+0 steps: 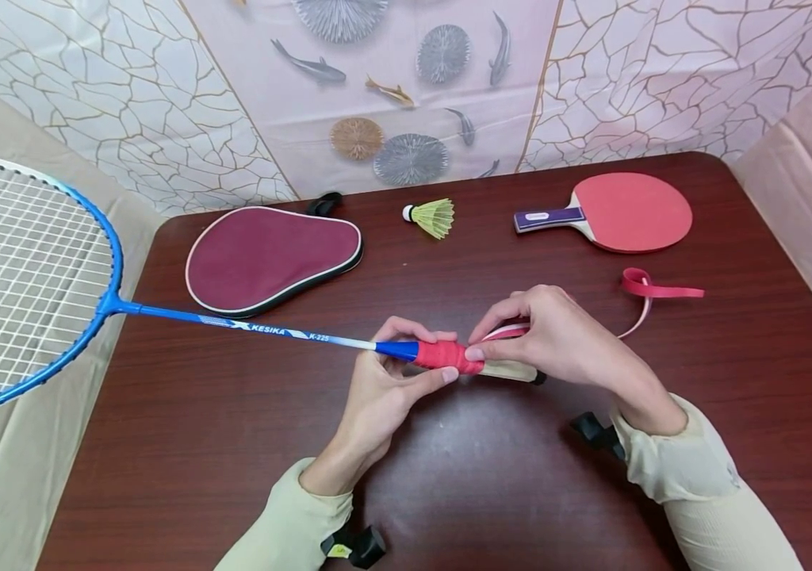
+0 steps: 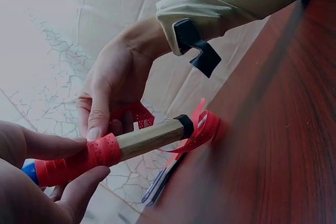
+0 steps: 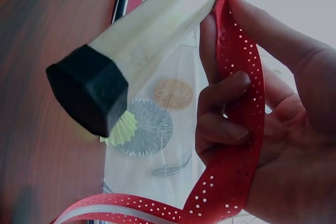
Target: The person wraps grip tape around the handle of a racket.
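A blue badminton racket (image 1: 256, 327) is held above the table, its strung head to the left. My left hand (image 1: 384, 388) grips the handle where red perforated grip tape (image 1: 434, 354) is wound round it. With thumb and fingers, my right hand (image 1: 556, 337) pinches the tape at the last wrap. Past that wrap, the bare wooden handle (image 2: 152, 139) shows, ending in a black butt cap (image 3: 86, 90). In the right wrist view the loose tape (image 3: 241, 87) runs down across my right palm and fingers. Its tail curls on the table to the right.
On the brown table (image 1: 235, 460) lie a maroon paddle case (image 1: 273, 258), a yellow shuttlecock (image 1: 430, 216) and a red table tennis paddle (image 1: 634, 212) along the back. A patterned cloth (image 1: 406, 95) hangs behind. Black devices (image 1: 366, 547) are strapped at both wrists.
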`<state>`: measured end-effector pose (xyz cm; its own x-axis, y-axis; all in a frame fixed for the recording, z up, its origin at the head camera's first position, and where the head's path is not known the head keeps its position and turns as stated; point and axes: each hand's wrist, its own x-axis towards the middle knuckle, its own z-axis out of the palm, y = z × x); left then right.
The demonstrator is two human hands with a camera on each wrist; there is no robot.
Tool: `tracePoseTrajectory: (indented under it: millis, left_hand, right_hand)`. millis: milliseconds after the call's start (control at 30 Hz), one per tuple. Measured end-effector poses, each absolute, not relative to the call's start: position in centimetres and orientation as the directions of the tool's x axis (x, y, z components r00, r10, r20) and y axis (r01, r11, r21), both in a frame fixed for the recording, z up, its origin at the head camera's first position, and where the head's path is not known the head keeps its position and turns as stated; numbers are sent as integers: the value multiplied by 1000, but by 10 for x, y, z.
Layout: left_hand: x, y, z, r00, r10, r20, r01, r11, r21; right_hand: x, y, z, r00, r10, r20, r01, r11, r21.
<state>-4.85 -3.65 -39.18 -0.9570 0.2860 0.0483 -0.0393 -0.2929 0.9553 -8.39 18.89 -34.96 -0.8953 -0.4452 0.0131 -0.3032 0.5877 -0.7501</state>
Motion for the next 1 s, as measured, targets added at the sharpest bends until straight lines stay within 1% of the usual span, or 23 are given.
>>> tracePoseTrajectory:
  millis: [433, 567, 633, 733, 833, 900, 1000]
  left_hand:
    - [-49, -39, -388, -944, 322, 71, -28, -294, 955]
    - [-49, -40, -388, -943, 325, 76, -25, -297, 955]
    - [-50, -40, -389, -942, 327, 76, -28, -302, 953]
    - [-50, -39, -389, -941, 331, 67, -46, -320, 946]
    - [-50, -38, -390, -943, 328, 55, -60, -331, 942]
    - [-50, -38, -391, -949, 311, 45, -54, -303, 952]
    - [-50, -37, -392, -960, 281, 10, -49, -201, 978]
  right_hand:
    - [-85, 191, -351, -878, -471, 83, -355, 524, -774]
    - [-86, 191, -353, -870, -489, 61, -345, 516, -784]
    - [-87, 192, -354, -857, -514, 32, -340, 517, -785]
    - [-89, 194, -356, -817, -576, -15, -342, 506, -791]
    - [-91, 195, -357, -779, -627, -20, -377, 493, -784]
    - [-91, 196, -358, -775, -632, -4, -398, 494, -773]
    - [-90, 197, -357, -786, -617, 38, -429, 501, -752]
